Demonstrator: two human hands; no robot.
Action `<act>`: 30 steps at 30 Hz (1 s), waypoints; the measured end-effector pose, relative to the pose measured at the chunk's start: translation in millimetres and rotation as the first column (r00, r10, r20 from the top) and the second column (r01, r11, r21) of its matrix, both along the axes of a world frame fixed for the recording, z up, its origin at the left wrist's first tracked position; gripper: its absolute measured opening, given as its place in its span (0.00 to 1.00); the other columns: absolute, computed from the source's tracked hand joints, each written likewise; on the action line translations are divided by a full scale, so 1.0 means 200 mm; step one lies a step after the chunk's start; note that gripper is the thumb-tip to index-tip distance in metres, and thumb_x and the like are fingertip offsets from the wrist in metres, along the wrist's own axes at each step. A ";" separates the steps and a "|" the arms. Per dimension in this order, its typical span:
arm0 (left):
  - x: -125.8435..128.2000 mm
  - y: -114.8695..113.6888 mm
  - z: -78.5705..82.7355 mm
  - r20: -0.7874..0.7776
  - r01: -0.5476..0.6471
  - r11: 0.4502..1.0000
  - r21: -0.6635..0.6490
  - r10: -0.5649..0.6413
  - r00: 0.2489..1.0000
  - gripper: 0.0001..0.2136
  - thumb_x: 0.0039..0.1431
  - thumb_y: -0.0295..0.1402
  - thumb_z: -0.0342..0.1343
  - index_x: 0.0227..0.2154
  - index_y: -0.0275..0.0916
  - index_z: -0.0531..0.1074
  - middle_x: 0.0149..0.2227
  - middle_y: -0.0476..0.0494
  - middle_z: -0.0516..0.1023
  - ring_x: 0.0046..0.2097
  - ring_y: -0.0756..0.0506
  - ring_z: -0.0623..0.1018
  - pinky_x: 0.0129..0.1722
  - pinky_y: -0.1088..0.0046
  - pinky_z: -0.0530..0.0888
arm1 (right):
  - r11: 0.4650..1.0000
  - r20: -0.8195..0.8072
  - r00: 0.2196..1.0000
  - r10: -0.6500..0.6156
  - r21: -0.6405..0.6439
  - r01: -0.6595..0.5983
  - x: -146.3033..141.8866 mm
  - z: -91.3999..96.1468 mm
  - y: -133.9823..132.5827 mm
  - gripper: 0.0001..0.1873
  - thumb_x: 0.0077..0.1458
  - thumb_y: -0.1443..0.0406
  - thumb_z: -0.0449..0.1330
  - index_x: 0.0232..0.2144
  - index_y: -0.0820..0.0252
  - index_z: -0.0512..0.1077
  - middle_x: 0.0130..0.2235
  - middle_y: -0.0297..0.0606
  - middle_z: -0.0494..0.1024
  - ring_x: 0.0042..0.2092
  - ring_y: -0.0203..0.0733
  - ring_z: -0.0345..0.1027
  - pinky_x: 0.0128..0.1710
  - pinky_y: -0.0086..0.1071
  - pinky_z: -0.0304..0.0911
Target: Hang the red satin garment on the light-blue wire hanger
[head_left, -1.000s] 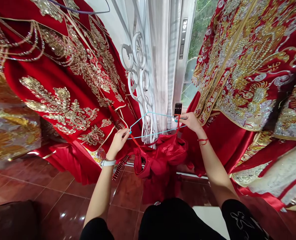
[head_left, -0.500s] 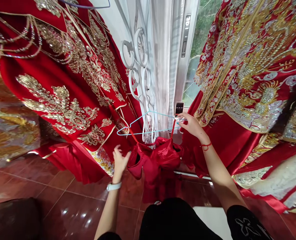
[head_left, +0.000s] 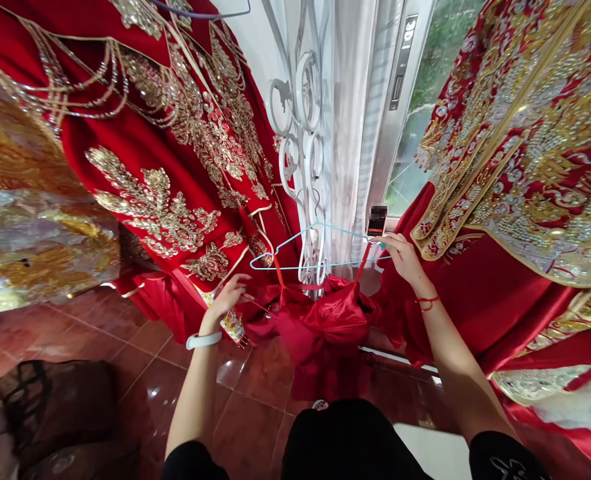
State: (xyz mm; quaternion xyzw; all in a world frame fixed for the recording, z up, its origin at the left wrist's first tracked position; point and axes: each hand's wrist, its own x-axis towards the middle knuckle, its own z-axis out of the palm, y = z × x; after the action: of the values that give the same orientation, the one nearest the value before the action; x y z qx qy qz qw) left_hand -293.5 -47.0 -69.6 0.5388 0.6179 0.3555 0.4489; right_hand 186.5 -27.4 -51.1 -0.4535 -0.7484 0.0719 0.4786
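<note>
A red satin dress (head_left: 338, 313) hangs by its thin straps from a light blue clothes hanger (head_left: 320, 225). The hanger's hook rests on the white scrolled ironwork. My right hand (head_left: 405, 259) is closed on the hanger's right end, beside the right strap. At the dress's left side, my left hand (head_left: 230, 298) has its fingers together on a thin, stretched edge of red fabric. Motion blurs that fabric, and my fingertips partly hide it.
Red gowns with gold beading (head_left: 150, 193) hang at my left. An embroidered red jacket (head_left: 515, 153) hangs at my right by a window (head_left: 415, 147). A phone (head_left: 376, 225) stands behind my right hand. Dark bags (head_left: 65, 407) lie on the tiled floor (head_left: 245, 427).
My left hand has moved left, drawing the dress's left side outward. My right hand remains at the hanger's end. The whole view has shifted somewhat.
</note>
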 end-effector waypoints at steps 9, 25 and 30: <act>0.11 0.21 0.38 0.487 -0.304 0.940 0.153 0.196 0.851 0.14 0.49 0.30 0.58 0.41 0.38 0.70 0.28 0.51 0.74 0.26 0.52 0.74 0.31 0.74 0.74 | 0.998 -0.071 0.996 0.048 -0.041 -0.051 0.00 -0.02 0.02 0.25 0.68 0.52 0.47 0.46 0.52 0.82 0.34 0.43 0.75 0.38 0.49 0.65 0.41 0.43 0.65; 0.38 0.09 0.34 -0.029 0.164 0.914 0.370 -0.165 0.986 0.26 0.57 0.34 0.51 0.59 0.48 0.57 0.55 0.41 0.69 0.41 0.50 0.78 0.44 0.66 0.80 | 0.999 -0.137 0.990 -0.024 -0.032 0.020 -0.03 -0.07 0.00 0.20 0.67 0.55 0.51 0.49 0.51 0.79 0.44 0.43 0.77 0.48 0.50 0.68 0.53 0.44 0.65; 0.35 -0.03 0.15 -0.054 0.182 0.878 0.442 -0.176 0.983 0.32 0.58 0.32 0.51 0.65 0.49 0.50 0.70 0.33 0.56 0.58 0.42 0.74 0.55 0.58 0.77 | 0.926 -0.546 0.748 -0.378 -0.209 0.316 -0.06 -0.42 -0.05 0.22 0.63 0.53 0.49 0.53 0.55 0.71 0.45 0.43 0.74 0.42 0.46 0.70 0.45 0.40 0.68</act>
State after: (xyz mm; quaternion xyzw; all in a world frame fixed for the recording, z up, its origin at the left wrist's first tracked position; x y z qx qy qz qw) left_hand -222.5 -53.6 -38.9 0.6840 0.4704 0.4412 0.3410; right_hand 174.7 -36.5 -135.5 -0.5653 -0.4657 0.1540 0.6632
